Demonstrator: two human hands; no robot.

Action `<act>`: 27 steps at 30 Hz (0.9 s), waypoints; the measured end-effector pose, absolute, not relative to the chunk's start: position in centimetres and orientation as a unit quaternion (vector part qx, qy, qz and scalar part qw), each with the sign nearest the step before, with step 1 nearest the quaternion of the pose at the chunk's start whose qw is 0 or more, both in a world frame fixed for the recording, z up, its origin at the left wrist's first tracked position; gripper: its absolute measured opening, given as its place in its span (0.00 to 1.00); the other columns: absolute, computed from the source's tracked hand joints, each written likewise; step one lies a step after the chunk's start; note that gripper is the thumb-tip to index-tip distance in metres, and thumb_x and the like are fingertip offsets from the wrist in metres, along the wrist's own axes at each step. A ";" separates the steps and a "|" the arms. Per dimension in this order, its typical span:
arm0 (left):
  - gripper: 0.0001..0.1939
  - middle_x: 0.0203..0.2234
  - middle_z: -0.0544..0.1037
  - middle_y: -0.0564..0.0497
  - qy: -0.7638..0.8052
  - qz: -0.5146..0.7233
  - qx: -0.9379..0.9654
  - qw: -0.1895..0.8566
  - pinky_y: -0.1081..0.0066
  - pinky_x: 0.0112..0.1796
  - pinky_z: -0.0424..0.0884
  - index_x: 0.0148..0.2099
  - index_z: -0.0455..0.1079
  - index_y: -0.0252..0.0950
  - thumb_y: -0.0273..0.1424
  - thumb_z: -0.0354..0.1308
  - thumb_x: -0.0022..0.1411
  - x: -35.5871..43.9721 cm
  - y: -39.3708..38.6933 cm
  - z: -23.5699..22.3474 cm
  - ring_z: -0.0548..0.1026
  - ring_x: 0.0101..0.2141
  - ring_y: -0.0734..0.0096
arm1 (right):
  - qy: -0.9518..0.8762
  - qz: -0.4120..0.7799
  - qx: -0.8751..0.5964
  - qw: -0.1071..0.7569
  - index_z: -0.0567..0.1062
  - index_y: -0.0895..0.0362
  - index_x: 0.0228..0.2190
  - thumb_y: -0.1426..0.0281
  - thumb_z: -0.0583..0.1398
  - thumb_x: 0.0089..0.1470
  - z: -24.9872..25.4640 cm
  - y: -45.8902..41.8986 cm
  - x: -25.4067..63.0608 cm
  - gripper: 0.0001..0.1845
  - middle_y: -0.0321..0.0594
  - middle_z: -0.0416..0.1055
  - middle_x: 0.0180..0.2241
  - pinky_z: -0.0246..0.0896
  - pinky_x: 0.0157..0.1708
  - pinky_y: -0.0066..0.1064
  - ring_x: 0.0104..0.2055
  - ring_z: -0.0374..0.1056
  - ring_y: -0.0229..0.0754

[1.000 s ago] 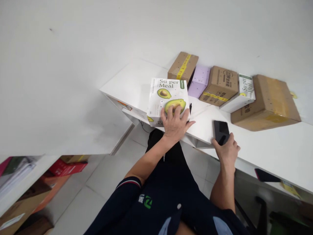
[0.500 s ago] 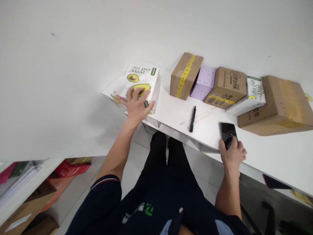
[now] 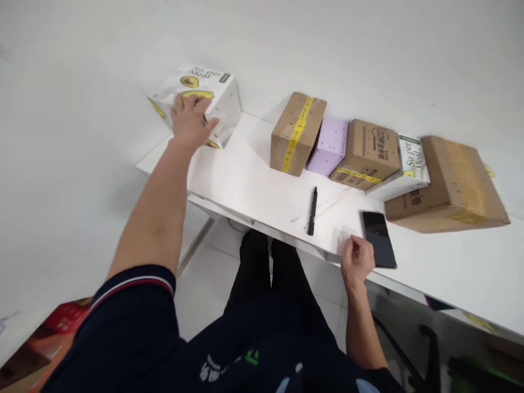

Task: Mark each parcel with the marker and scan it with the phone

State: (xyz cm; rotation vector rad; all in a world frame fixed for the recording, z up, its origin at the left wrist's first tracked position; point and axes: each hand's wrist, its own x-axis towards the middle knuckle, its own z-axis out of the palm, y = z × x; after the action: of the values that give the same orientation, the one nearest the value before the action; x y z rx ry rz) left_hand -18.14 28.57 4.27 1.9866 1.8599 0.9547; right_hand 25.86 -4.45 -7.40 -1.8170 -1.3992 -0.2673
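My left hand [image 3: 190, 123] lies with fingers spread on a white Super Meal box [image 3: 227, 103] printed with avocados. The box stands at the left end of the desk, close to the wall, and the hand covers part of its near side. Beside the left edge of a black smartphone [image 3: 379, 240], my right hand [image 3: 358, 259] is loosely curled, with nothing visible in its fingers. The phone lies flat near the desk's front edge, its screen dark. Left of that hand, a black marker pen [image 3: 313, 212] lies on the desk.
Along the wall stand a taped brown carton [image 3: 297, 134], a lilac box [image 3: 329, 144], another brown carton [image 3: 370, 150], a second Super Meal box [image 3: 411, 161] and a large carton [image 3: 454, 185]. The white desk [image 3: 254, 185] has compartments under its front edge. A chair [image 3: 429, 355] is at lower right.
The Super Meal box has shifted back toward the wall and leftward under my left hand. My right hand has come off the phone, moved to its left and curled its fingers.
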 end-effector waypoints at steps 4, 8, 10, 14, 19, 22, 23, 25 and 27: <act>0.59 0.71 0.50 0.53 0.682 0.253 0.680 0.093 0.40 0.68 0.31 0.70 0.53 0.38 0.75 0.42 0.50 -18.3 31.1 4.6 0.33 0.69 0.38 | -0.551 -0.097 -0.730 0.391 0.76 0.56 0.35 0.63 0.56 0.62 -7.2 -4.3 25.8 0.12 0.46 0.78 0.33 0.73 0.37 0.36 0.34 0.74 0.42; 0.54 0.71 0.46 0.43 0.737 0.224 0.635 0.051 0.37 0.65 0.37 0.70 0.50 0.33 0.70 0.40 0.57 -17.3 31.8 5.0 0.34 0.70 0.34 | -0.547 -0.086 -0.735 0.390 0.76 0.55 0.34 0.63 0.54 0.63 -7.0 -4.2 25.8 0.13 0.45 0.77 0.32 0.72 0.36 0.35 0.35 0.74 0.42; 0.52 0.72 0.45 0.43 0.753 0.221 0.618 0.051 0.38 0.65 0.37 0.70 0.50 0.34 0.68 0.42 0.58 -16.9 31.7 5.0 0.35 0.71 0.36 | -0.544 -0.083 -0.737 0.394 0.75 0.55 0.34 0.63 0.54 0.62 -7.0 -4.2 25.7 0.12 0.45 0.77 0.32 0.72 0.36 0.35 0.34 0.73 0.42; 0.57 0.75 0.36 0.51 0.772 0.258 0.578 0.053 0.38 0.65 0.20 0.72 0.43 0.36 0.70 0.48 0.55 -16.0 31.7 4.8 0.27 0.71 0.40 | -0.540 -0.072 -0.733 0.407 0.76 0.56 0.35 0.65 0.55 0.62 -7.0 -4.2 25.6 0.11 0.45 0.77 0.32 0.71 0.36 0.34 0.34 0.73 0.41; 0.59 0.73 0.41 0.65 0.712 0.396 0.571 0.101 0.55 0.69 0.16 0.71 0.46 0.42 0.60 0.67 0.47 -10.5 28.6 3.2 0.27 0.71 0.58 | -0.529 -0.052 -0.736 0.420 0.76 0.56 0.36 0.65 0.55 0.61 -7.2 -4.2 25.7 0.11 0.44 0.76 0.33 0.72 0.37 0.36 0.33 0.72 0.41; 0.52 0.71 0.52 0.45 0.616 0.442 0.636 0.145 0.51 0.71 0.37 0.71 0.49 0.37 0.50 0.67 0.52 -4.1 24.1 1.0 0.44 0.71 0.51 | -0.521 -0.051 -0.737 0.427 0.76 0.56 0.35 0.65 0.55 0.61 -7.3 -4.2 25.7 0.12 0.45 0.76 0.33 0.72 0.38 0.36 0.34 0.73 0.41; 0.52 0.70 0.54 0.41 0.603 0.446 0.642 0.161 0.47 0.70 0.42 0.71 0.49 0.37 0.47 0.68 0.52 -1.8 22.6 0.3 0.47 0.70 0.48 | -0.521 -0.051 -0.736 0.429 0.76 0.56 0.35 0.64 0.55 0.61 -7.3 -4.1 25.7 0.12 0.45 0.76 0.33 0.72 0.37 0.35 0.34 0.72 0.41; 0.53 0.70 0.53 0.39 0.596 0.452 0.641 0.174 0.44 0.68 0.49 0.71 0.47 0.40 0.43 0.70 0.50 2.6 20.2 -0.6 0.47 0.70 0.45 | -0.525 -0.049 -0.733 0.430 0.76 0.56 0.34 0.64 0.54 0.61 -7.3 -4.1 25.7 0.13 0.44 0.76 0.32 0.71 0.37 0.35 0.33 0.72 0.41; 0.58 0.71 0.46 0.37 0.618 0.454 0.622 0.160 0.41 0.67 0.50 0.72 0.46 0.42 0.41 0.74 0.45 5.9 19.1 -0.8 0.42 0.72 0.40 | -0.531 -0.052 -0.727 0.433 0.76 0.56 0.34 0.64 0.53 0.61 -7.3 -4.1 25.7 0.13 0.44 0.75 0.31 0.71 0.37 0.35 0.33 0.71 0.41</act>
State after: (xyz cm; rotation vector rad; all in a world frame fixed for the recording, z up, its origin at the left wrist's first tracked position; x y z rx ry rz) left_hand 5.90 19.15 -0.81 1.7763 1.7665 1.2974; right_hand 25.74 -4.06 -7.30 -1.8106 -1.3238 -0.1286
